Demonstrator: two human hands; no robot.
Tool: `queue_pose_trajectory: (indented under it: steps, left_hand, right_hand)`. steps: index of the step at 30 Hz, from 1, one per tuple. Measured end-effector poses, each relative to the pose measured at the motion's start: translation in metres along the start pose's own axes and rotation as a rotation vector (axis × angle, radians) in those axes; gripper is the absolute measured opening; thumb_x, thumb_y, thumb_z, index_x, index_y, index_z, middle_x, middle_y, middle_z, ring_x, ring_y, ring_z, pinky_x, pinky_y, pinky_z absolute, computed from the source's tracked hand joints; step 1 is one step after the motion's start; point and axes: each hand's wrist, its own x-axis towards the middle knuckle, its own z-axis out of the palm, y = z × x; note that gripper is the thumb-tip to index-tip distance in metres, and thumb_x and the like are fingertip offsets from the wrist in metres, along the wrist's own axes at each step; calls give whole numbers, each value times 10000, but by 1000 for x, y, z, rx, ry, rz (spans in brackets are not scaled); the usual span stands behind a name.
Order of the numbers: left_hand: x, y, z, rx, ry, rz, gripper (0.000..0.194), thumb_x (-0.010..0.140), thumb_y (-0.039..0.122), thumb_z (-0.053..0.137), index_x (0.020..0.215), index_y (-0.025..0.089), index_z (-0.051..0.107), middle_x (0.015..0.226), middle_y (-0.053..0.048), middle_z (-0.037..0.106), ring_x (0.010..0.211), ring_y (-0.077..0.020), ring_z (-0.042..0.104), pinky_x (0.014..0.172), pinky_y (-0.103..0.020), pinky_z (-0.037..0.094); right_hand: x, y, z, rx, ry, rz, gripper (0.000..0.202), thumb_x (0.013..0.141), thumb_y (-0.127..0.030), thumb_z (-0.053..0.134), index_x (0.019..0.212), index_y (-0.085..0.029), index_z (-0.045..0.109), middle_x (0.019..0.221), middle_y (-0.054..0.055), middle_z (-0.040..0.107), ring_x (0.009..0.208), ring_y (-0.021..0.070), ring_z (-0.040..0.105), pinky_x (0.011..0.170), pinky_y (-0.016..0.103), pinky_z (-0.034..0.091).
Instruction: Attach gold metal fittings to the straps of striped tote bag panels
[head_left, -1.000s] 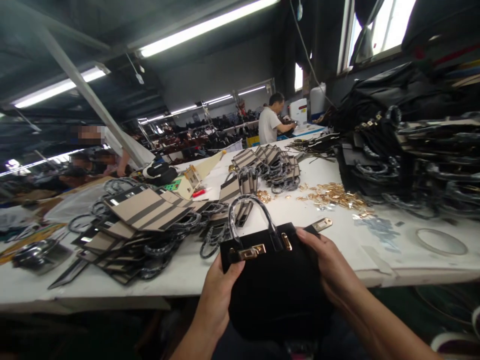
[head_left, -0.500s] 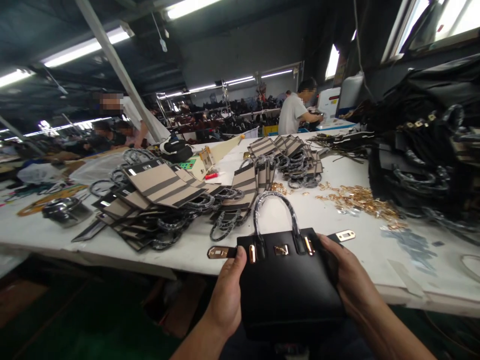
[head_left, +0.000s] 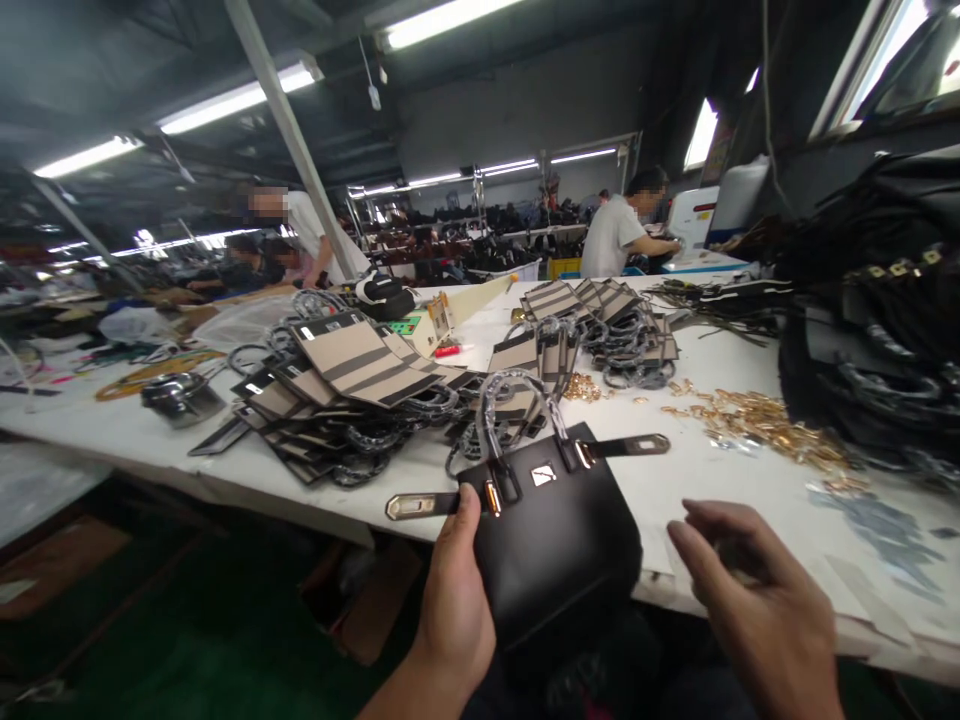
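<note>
A small black handbag [head_left: 559, 540] with a plastic-wrapped handle and gold hardware tilts at the table's front edge. My left hand [head_left: 454, 590] grips its left side, the thumb on the front near a gold fitting. Straps with metal plates stick out on both sides of the bag. Right of the bag and apart from it, my right hand [head_left: 757, 590] hangs with thumb and fingers curved and separated, holding nothing that I can see.
On the white table [head_left: 720, 490] lie stacked beige-and-black bag panels [head_left: 360, 365], scattered gold fittings [head_left: 772, 420], a metal pot [head_left: 180, 398] and a red tube [head_left: 448, 350]. Black bags [head_left: 862, 340] pile up at the right. A person [head_left: 611, 235] works beyond the table.
My right hand has let go of the bag and moved away to the right. The bag now tilts in my left hand. The camera view has shifted left.
</note>
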Motion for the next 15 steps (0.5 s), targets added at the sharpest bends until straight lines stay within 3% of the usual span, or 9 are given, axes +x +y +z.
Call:
queue_pose_trajectory:
  steps: [3,5,10,15]
  left_hand:
    - [-14,4,12,-6,40,60,438,912,487,797,1272,240,759,1290,-42,775,1467,-279,533,1295,-392,327]
    - [-25,5,18,9,-15,45,490,883,497,825,1272,207,758,1274,-68,778,1436,-318,562,1269,-420,376]
    - [-48,10,28,10,-191,41,567,838,480,868,1323,222,731,1359,-89,735,1399,-346,587,1235,-459,424]
    - [-60,7,39,-93,-228,-61,591,883,585,783,1328,199,740,1344,-118,738,1428,-357,560,1250,-483,409]
  right_hand:
    - [-22,-21,16,-188,-238,-526,383,829,-365,865,1189,-281,765,1136,93,728,861,230,750,679,275,627]
    - [-32,-32,29,-248,-392,-682,620,788,-385,890,1362,-269,688,1263,130,698,991,270,770,743,292,664]
    - [-46,-39,37,-536,-461,-706,878,711,-320,849,1530,-282,535,1397,162,643,963,322,792,697,383,700]
    - [-59,-41,32,-723,-355,-666,915,682,-294,756,1558,-266,494,1471,198,591,1014,383,778,682,440,705]
